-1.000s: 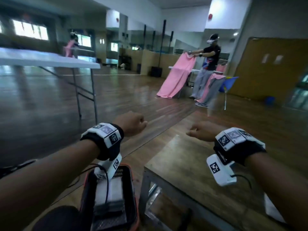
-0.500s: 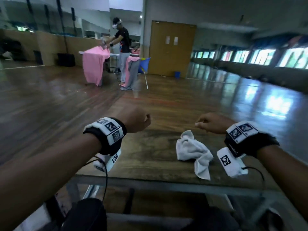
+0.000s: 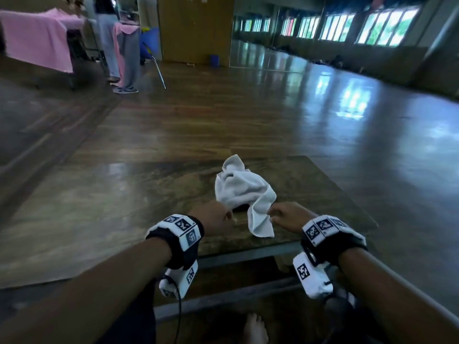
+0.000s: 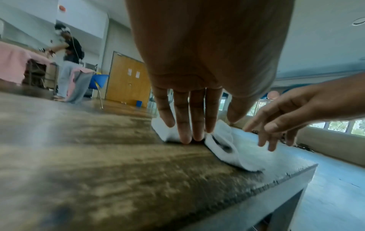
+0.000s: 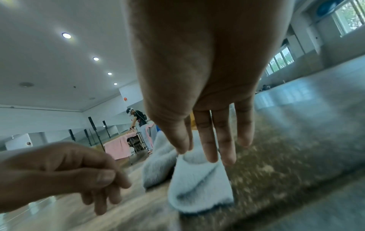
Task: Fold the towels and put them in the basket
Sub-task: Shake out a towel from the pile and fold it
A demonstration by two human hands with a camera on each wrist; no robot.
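Observation:
A crumpled white towel (image 3: 242, 191) lies near the front edge of a low wooden table (image 3: 124, 194). My left hand (image 3: 222, 217) hovers at the towel's near left side; in the left wrist view its straight fingers (image 4: 185, 134) point down and touch the towel (image 4: 223, 140) where it meets the tabletop. My right hand (image 3: 274, 216) reaches the hanging fold on the near right. In the right wrist view its thumb and fingers (image 5: 209, 150) sit just above the towel (image 5: 199, 187), and no grip shows. No basket is in view.
The table's front edge and metal frame (image 3: 243, 256) lie just under my wrists, with a bare foot (image 3: 255, 328) below. Far left, another person (image 3: 106, 33) stands at a table draped in pink cloth (image 3: 37, 40), beside a blue chair (image 3: 151, 43). Polished floor surrounds the table.
The view has swung right and down onto the table. Both hands have dropped from raised fists to the towel, and their fingers have uncurled.

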